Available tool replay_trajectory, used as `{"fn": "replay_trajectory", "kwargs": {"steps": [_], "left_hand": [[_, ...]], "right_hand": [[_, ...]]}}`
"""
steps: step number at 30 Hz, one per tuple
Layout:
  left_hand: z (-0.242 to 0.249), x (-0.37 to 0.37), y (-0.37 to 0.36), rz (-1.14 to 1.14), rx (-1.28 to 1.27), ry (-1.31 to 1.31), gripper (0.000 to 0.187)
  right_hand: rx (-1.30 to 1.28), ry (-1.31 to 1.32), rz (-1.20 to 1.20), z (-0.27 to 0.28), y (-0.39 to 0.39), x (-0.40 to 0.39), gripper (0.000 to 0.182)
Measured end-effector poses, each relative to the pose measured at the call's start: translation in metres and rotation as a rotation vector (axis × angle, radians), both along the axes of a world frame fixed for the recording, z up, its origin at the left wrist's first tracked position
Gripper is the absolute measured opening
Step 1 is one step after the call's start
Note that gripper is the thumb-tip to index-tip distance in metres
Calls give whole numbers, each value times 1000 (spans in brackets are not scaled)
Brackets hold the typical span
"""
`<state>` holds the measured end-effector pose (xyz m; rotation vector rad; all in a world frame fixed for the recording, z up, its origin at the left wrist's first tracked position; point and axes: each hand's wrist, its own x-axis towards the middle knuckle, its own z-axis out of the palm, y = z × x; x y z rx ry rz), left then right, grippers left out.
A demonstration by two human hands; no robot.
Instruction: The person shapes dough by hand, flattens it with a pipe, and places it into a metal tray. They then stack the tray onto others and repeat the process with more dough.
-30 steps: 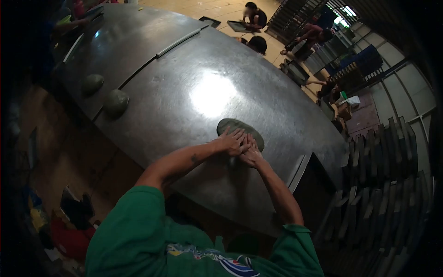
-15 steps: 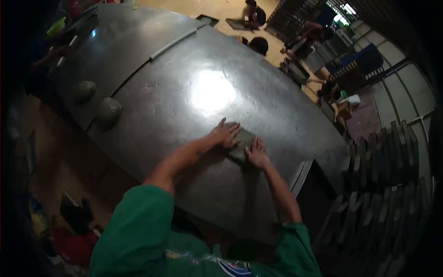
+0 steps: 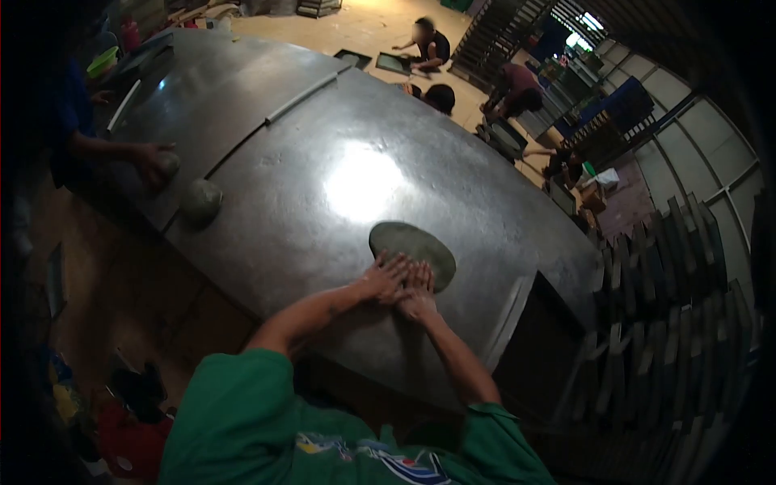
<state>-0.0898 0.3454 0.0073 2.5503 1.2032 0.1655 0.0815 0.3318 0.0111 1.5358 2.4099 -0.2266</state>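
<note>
A flattened oval slab of grey-green dough-like material lies on the metal table. My left hand rests flat on the slab's near edge with its fingers spread. Close beside it, my right hand presses on the same edge, its fingers stretched out. Neither hand grips anything. To the left, a rounded lump of similar material sits by the table's near edge. Another lump is under a co-worker's hand.
A grey rod lies along a seam across the table. At the right edge leans a dark tray, with stacked dark frames beyond it. Several people work on the floor behind the table. A green bowl is at far left.
My hands have come together at the slab's near edge, from opposite sides. The slab now shows as a wide oval. A co-worker's hand has reached the far-left lump.
</note>
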Motion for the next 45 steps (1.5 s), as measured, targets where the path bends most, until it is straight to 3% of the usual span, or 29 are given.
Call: {"fn": "replay_trajectory", "kwargs": {"steps": [4, 6, 7, 8, 9, 10, 12, 14, 16, 17, 18, 20, 22, 24, 27, 29, 31, 33, 34, 36, 40, 42, 43, 44, 45], "left_hand": [[22, -10, -7, 92, -43, -53, 77], [9, -31, -49, 150, -152, -124, 71], [4, -46, -74, 243, -196, -525, 70], [0, -55, -108, 330, -234, -944, 72], [10, -68, -141, 550, -179, -841, 69], [21, -82, -173, 763, -123, -730, 67], [8, -107, -221, 1055, -117, -995, 53], [26, -134, -256, 1215, -221, -1127, 40], [43, -166, -265, 1131, -34, -763, 28], [49, -177, -256, 1108, 50, -773, 12], [55, -189, -239, 1101, 48, -764, 12], [75, -215, -187, 945, -175, -1123, 15], [128, -235, -123, 1052, -360, -1091, 24], [108, -268, -51, 834, 18, -815, 38], [117, -304, 63, 835, 258, -432, 50], [76, -345, 154, 703, 281, -408, 46], [22, -395, 244, 701, 260, -168, 59], [18, -420, 296, 837, 244, -54, 63], [3, -441, 326, 798, 254, 37, 62], [29, -441, 345, 882, -25, -4, 60], [19, -415, 343, 782, 29, 148, 59], [24, -378, 307, 836, -89, -32, 62], [-4, -361, 285, 845, 73, -90, 68], [-39, -350, 261, 735, 27, -130, 77], [13, -313, 202, 765, -153, -129, 86]], "right_hand": [[-148, 215, -244, 33, -4, 12, 97], [2, 197, -225, 14, -31, 29, 98], [16, 251, -206, 20, -30, 30, 97], [123, 486, -277, 10, -39, 36, 94], [222, 732, -348, -13, -54, 40, 91], [323, 700, -526, -53, -71, 44, 84], [316, 504, -563, -24, -118, 38, 74], [304, 447, -620, -7, -147, 29, 70], [347, 410, -655, -5, -155, 18, 68], [396, 365, -694, -3, -157, 11, 67], [391, 369, -704, 2, -155, 4, 67], [424, 308, -775, 11, -144, -2, 65], [416, 281, -800, 12, -135, -3, 65], [419, 261, -856, 8, -131, -3, 66], [373, 335, -891, 13, -128, -2, 62], [413, 322, -1012, 8, -121, -10, 62], [369, 359, -1179, 11, -110, -28, 67], [349, 345, -1302, 9, -105, -53, 70], [289, 334, -1354, 9, -103, -69, 74], [264, 328, -1403, 9, -107, -104, 79], [298, 290, -1388, 2, -112, -158, 81], [304, 294, -1365, 16, -106, -176, 81], [267, 443, -1398, 40, -94, -187, 80], [213, 594, -1413, 53, -83, -194, 78], [345, 647, -1286, 30, -74, -194, 73]]}}
